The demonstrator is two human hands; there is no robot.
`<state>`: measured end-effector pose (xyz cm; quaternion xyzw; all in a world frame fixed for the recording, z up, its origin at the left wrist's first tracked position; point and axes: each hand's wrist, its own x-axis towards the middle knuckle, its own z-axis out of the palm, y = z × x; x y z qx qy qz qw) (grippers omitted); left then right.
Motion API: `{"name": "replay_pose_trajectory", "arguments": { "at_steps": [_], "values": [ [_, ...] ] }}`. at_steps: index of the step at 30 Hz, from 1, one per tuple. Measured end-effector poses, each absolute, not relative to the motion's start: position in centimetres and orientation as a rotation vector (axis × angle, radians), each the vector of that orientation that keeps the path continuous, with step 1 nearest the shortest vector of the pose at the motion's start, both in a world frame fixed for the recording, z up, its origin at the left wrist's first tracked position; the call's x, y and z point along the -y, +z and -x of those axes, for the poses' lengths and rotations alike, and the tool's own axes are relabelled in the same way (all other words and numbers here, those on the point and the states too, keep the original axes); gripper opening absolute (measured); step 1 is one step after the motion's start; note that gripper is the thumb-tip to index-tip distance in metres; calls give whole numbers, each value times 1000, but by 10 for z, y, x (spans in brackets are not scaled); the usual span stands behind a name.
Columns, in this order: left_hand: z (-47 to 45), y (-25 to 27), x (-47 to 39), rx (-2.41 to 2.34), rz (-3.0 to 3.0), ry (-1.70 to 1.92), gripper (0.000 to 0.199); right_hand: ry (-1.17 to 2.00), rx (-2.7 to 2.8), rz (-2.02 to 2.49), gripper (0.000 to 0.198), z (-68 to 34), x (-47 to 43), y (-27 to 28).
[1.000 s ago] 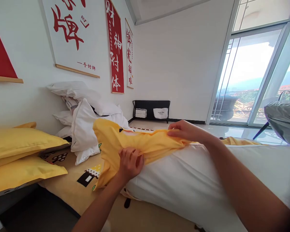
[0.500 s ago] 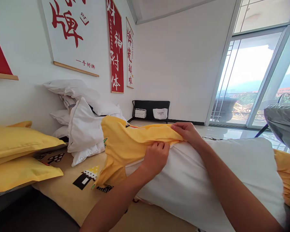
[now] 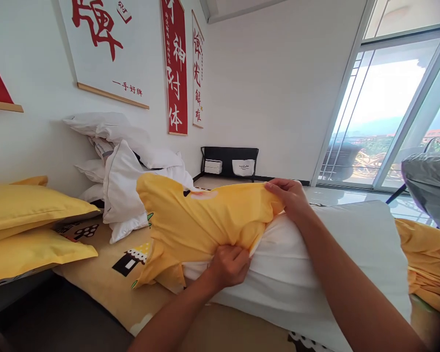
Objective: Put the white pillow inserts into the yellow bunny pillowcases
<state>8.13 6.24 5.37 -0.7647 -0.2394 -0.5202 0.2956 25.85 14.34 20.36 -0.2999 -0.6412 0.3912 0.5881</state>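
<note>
A yellow pillowcase covers the left end of a long white pillow, whose right part lies bare. My left hand is closed in a fist on the near edge of the pillowcase opening, bunching the cloth into creases. At the far edge of the same opening, my right hand pinches the fabric between thumb and fingers. Between my hands the opening is stretched over the pillow. The pillow rests on a tan patterned bedspread.
Yellow-covered pillows are stacked at the left. Behind them white pillows are piled against the wall. More yellow-orange cloth lies bunched at the right. A black rack stands at the far wall, and a grey-covered object stands near the glass door.
My left hand has moved down and toward me, pulling the near edge of the pillowcase wider over the pillow. My right hand keeps its pinch. The view has tilted down slightly.
</note>
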Motion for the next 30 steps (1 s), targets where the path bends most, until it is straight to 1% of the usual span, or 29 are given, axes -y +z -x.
{"name": "replay_pose_trajectory", "arguments": {
  "at_steps": [2, 4, 5, 6, 7, 9, 10, 12, 14, 15, 16, 17, 19, 21, 23, 24, 26, 30],
  "values": [
    [-74, 60, -59, 664, 2082, -1611, 32, 966, 1590, 669, 31, -257, -135, 207],
    [-73, 71, -52, 773, 2119, -1863, 35, 936, 1707, 664, 30, -257, -131, 211],
    [-74, 76, -47, 812, 2161, -1927, 36, 899, 1766, 671, 31, -257, -130, 212],
    [-76, 81, -42, 819, 2235, -1916, 37, 861, 1827, 684, 32, -257, -131, 214],
    [-78, 85, -39, 804, 2321, -1832, 37, 823, 1883, 704, 34, -257, -131, 215],
    [-79, 90, -34, 799, 2417, -1541, 32, 686, 1971, 770, 40, -260, -133, 214],
    [-78, 92, -34, 837, 2401, -1396, 27, 538, 1991, 824, 43, -263, -133, 212],
    [-74, 94, -35, 970, 2296, -1190, 19, 71, 1999, 953, 47, -274, -128, 204],
    [-70, 97, -37, 1098, 2213, -1052, 17, -431, 1985, 1074, 49, -292, -119, 193],
    [-69, 99, -38, 1149, 2187, -987, 18, -613, 1998, 1132, 50, -303, -114, 186],
    [-68, 102, -38, 1188, 2162, -922, 18, -730, 2038, 1185, 51, -314, -108, 181],
    [-70, 106, -38, 1208, 2136, -857, 19, -789, 2100, 1229, 52, -324, -102, 176],
    [-77, 117, -39, 1203, 2087, -745, 17, -794, 2240, 1264, 56, -341, -92, 170],
    [-88, 133, -44, 1177, 2040, -672, 11, -756, 2358, 1214, 60, -348, -85, 168],
    [-101, 150, -53, 1166, 2018, -627, 14, -754, 2428, 1142, 64, -346, -78, 167],
    [-107, 159, -60, 1183, 2031, -608, 17, -774, 2451, 1111, 62, -343, -76, 167],
    [-117, 175, -75, 1286, 2124, -577, 20, -848, 2476, 1058, 52, -332, -69, 165],
    [-129, 194, -98, 1505, 2309, -591, 20, -1013, 2452, 1005, 33, -300, -56, 162]
  ]
}}
